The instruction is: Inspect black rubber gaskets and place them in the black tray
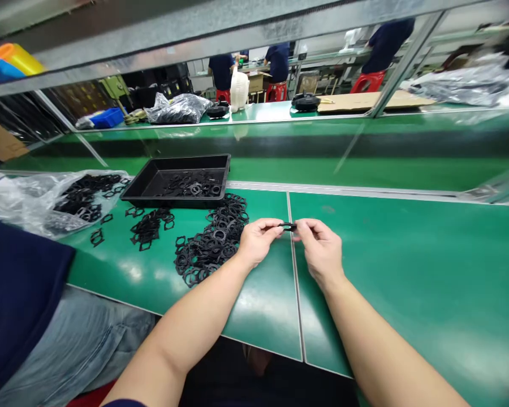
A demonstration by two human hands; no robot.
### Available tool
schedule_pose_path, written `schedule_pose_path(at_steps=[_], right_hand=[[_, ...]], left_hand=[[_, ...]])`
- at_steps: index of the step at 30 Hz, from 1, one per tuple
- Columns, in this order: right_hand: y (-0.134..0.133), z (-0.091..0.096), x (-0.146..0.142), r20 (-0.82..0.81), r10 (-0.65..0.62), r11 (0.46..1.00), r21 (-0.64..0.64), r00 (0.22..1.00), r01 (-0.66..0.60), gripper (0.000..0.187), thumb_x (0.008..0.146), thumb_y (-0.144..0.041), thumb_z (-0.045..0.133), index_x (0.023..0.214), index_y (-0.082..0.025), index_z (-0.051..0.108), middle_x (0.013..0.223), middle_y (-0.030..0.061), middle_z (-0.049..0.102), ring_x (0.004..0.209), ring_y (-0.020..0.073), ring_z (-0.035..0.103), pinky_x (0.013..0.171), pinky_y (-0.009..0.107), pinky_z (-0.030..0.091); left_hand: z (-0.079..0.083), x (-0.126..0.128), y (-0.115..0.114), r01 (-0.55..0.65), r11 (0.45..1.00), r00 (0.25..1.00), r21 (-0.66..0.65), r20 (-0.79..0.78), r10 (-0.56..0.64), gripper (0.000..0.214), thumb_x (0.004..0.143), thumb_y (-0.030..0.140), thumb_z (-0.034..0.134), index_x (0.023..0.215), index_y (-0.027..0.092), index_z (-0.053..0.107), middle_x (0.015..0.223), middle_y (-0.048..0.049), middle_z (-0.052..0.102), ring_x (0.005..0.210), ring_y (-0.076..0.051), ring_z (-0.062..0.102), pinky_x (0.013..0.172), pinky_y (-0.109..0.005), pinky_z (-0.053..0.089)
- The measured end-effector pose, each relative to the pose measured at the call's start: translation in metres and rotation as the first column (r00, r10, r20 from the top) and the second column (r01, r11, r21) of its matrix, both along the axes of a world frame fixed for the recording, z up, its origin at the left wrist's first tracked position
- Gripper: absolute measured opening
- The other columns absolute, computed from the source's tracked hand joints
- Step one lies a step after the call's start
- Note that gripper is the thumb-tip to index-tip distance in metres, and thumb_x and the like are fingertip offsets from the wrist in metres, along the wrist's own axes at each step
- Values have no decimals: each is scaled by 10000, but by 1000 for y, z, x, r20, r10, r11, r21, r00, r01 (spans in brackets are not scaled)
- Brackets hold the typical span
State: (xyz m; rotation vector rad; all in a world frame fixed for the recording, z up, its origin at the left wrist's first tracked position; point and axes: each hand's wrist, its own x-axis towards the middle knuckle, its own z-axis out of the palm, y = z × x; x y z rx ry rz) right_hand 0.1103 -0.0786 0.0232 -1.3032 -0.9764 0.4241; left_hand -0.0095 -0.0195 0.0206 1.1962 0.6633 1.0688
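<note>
Pinching a small black part (287, 227) from both ends, the left hand (258, 242) and right hand (321, 250) held it just above the green bench (385, 265). Thin, dark and flat it looked, like the heap of black rings (212, 243) lying just left of the hands.

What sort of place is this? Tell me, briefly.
Probably a factory assembly line: long green benches, a pile of identical black rings beside a tray, workers on red stools behind. The left hand and right hand pinch one ring.
</note>
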Motion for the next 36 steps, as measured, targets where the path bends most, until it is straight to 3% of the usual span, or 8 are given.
schedule_pose_path(at_steps=[3,6,9,13,18,21,29,36], right_hand=[[0,1,2,30,10,998,-63,1000,-8,272,792,-432,614,764,-162,636,610,16,628,511,138,582,519,280,500],[-2,3,4,350,-115,992,-17,930,129,242,832,-394,570,734,-183,636,689,33,648,619,158,610,612,303,502],[-5,6,3,569,-176,984,84,803,156,202,852,-349,544,743,-207,637,750,41,660,726,180,624,693,329,504],[-2,2,2,608,-93,994,98,788,41,174,825,-382,573,760,-238,645,776,57,676,728,204,638,676,367,517],[10,-12,4,69,46,995,-89,997,-40,199,679,-410,729,825,-288,672,763,106,683,596,200,650,551,349,523],[13,-14,5,-247,143,959,-203,958,-196,184,660,-422,732,797,-311,680,751,62,684,545,178,636,491,300,542],[8,7,15,-464,162,898,-296,871,-325,342,413,-320,821,696,-189,680,631,-16,654,531,99,600,484,124,522],[6,9,19,-426,253,816,-389,869,-428,370,378,-360,812,723,-266,716,774,35,692,593,152,643,537,165,548]], left_hand=[[1,-2,0,-28,998,999,56,-23,29,259,679,329,703,860,144,699,950,-64,671,741,-122,608,705,-270,525],[4,-4,-3,-41,998,996,50,-78,44,311,717,384,669,909,140,688,902,-58,651,663,-93,583,630,-236,513],[7,-4,-6,-17,994,996,-107,-94,7,405,724,474,642,929,125,641,674,-8,589,516,-71,527,498,-209,468],[8,-1,-2,86,951,996,-298,16,-85,449,643,472,714,892,118,595,637,-5,579,486,-85,547,483,-223,471],[0,1,7,72,960,997,-270,25,-68,402,631,309,745,958,112,617,621,-11,590,510,-86,563,532,-220,479],[-3,2,6,70,980,997,-186,-4,-72,461,664,273,713,1093,140,609,642,13,580,531,-73,563,558,-214,484],[2,7,4,-19,953,997,-303,-74,-3,303,675,260,727,898,69,651,685,-9,605,550,-58,543,559,-210,472],[27,-17,9,85,956,879,-280,-431,-205,308,551,274,815,777,128,663,519,41,551,486,-77,547,553,-244,506]])
